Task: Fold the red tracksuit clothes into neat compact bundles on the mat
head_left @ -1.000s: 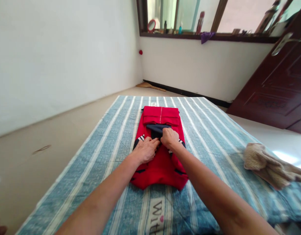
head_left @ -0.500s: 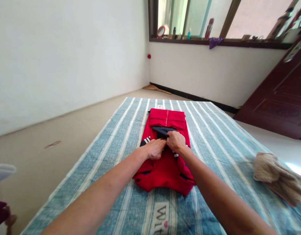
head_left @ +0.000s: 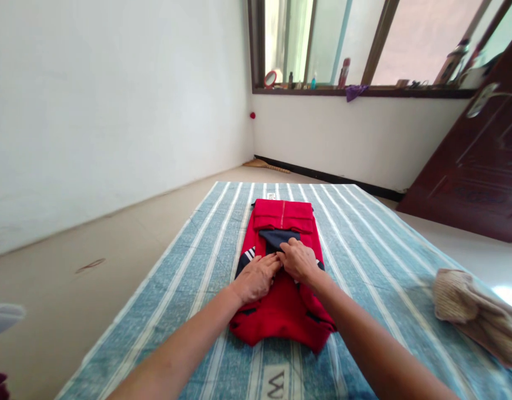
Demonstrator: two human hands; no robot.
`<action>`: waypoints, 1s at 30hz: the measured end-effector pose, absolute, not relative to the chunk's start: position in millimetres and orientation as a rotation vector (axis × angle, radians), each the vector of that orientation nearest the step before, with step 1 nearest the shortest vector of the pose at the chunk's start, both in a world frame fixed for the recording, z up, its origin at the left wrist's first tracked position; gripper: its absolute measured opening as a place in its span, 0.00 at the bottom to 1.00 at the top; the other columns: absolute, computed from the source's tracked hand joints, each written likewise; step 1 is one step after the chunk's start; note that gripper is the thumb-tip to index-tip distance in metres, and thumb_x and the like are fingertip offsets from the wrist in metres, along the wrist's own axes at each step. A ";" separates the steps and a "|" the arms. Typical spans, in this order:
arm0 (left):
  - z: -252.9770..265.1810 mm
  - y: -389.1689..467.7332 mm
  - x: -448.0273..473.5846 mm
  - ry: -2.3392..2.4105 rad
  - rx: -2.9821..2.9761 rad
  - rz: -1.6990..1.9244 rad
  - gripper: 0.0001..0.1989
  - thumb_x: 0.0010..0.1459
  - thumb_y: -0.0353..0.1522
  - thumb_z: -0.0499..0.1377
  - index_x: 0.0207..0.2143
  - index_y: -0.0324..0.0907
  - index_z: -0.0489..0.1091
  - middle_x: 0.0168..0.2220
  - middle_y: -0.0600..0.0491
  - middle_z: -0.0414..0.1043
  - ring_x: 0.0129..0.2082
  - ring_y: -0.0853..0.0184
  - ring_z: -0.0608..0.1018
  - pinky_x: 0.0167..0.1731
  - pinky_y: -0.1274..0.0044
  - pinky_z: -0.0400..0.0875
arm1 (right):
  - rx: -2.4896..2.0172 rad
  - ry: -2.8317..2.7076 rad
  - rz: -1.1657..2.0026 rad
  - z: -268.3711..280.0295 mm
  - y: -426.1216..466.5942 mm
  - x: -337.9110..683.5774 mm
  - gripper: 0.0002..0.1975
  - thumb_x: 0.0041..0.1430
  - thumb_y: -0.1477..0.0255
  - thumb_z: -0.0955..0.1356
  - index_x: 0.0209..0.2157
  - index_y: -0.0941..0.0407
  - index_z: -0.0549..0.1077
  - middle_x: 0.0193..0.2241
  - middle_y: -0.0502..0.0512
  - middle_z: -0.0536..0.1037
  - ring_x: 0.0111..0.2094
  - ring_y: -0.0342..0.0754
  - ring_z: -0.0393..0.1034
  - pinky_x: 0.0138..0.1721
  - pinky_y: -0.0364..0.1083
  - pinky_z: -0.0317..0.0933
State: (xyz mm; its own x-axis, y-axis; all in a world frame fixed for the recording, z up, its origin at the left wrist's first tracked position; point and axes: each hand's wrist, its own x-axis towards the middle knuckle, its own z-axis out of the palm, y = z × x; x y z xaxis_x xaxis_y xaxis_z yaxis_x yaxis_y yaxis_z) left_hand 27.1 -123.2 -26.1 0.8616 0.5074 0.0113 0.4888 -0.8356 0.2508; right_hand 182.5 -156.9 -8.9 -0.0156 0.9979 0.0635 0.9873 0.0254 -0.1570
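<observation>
A red jacket (head_left: 281,322) with navy parts and white stripes lies folded on the striped bedspread (head_left: 189,250). Its upper part is doubled over, with a zip line down the middle. My right hand (head_left: 298,258) is closed on the navy cloth (head_left: 276,239) at the jacket's centre, fingers bent in a pinch. Beside it, my left hand (head_left: 258,278) grips the jacket's middle with the thumb hidden; its fingertips meet those of my right hand. What lies right under the fingertips is hidden.
A beige knitted garment (head_left: 468,305) lies crumpled at the bed's right side. Beyond are a dark red door (head_left: 468,172), a broom (head_left: 266,165) on the floor and a window sill (head_left: 314,91) holding bottles, a round mirror (head_left: 271,78) and a purple cloth (head_left: 356,92).
The view has tilted up slightly, so everything sits lower. My left hand's fingers are straighter on the jacket. My right hand stays at its centre, and more of the navy cloth shows.
</observation>
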 end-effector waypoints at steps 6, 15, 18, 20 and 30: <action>-33.3 -129.7 21.4 0.682 2.836 0.352 0.15 0.56 0.23 0.48 0.43 0.40 0.69 0.47 0.47 0.73 0.50 0.62 0.73 0.51 0.67 0.67 | -1.960 -2.234 0.125 -13.0 -165.3 178.6 0.19 0.67 0.70 0.54 0.36 0.56 0.74 0.36 0.58 0.75 0.39 0.48 0.69 0.40 0.44 0.59; -29.0 -110.5 15.5 0.901 2.874 0.310 0.33 0.50 0.23 0.52 0.61 0.33 0.53 0.63 0.38 0.53 0.64 0.57 0.55 0.61 0.61 0.55 | -1.826 -2.291 0.139 -19.7 -178.0 180.0 0.13 0.63 0.69 0.60 0.44 0.58 0.70 0.41 0.60 0.73 0.45 0.51 0.67 0.45 0.47 0.59; -19.6 -101.9 18.2 0.911 2.779 -0.039 0.31 0.53 0.27 0.52 0.61 0.37 0.54 0.63 0.41 0.56 0.63 0.57 0.59 0.60 0.60 0.56 | -1.769 -2.206 0.226 -20.3 -180.5 181.8 0.13 0.62 0.70 0.61 0.47 0.56 0.69 0.42 0.58 0.74 0.45 0.50 0.67 0.46 0.46 0.59; -16.7 -100.7 19.4 0.939 2.764 -0.082 0.29 0.55 0.28 0.51 0.61 0.39 0.55 0.63 0.42 0.55 0.63 0.57 0.59 0.59 0.58 0.56 | -1.717 -2.094 0.325 -18.1 -181.3 190.1 0.13 0.63 0.71 0.61 0.47 0.55 0.70 0.42 0.56 0.75 0.44 0.48 0.68 0.45 0.44 0.59; -15.3 -102.9 8.3 0.821 2.870 0.197 0.25 0.54 0.25 0.53 0.56 0.37 0.62 0.59 0.42 0.63 0.59 0.61 0.65 0.60 0.66 0.59 | -1.548 -2.066 0.167 -27.7 -236.0 261.1 0.18 0.60 0.79 0.57 0.47 0.55 0.72 0.45 0.59 0.75 0.46 0.49 0.69 0.46 0.48 0.64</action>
State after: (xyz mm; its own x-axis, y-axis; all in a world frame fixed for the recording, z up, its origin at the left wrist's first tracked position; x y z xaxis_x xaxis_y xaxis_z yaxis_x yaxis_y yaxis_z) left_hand 8.3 -102.9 -15.3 0.8417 0.5333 0.0849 0.5135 -0.8391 0.1793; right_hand 261.1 -236.0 -27.7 -0.1878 0.9181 0.3489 0.8501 0.3299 -0.4104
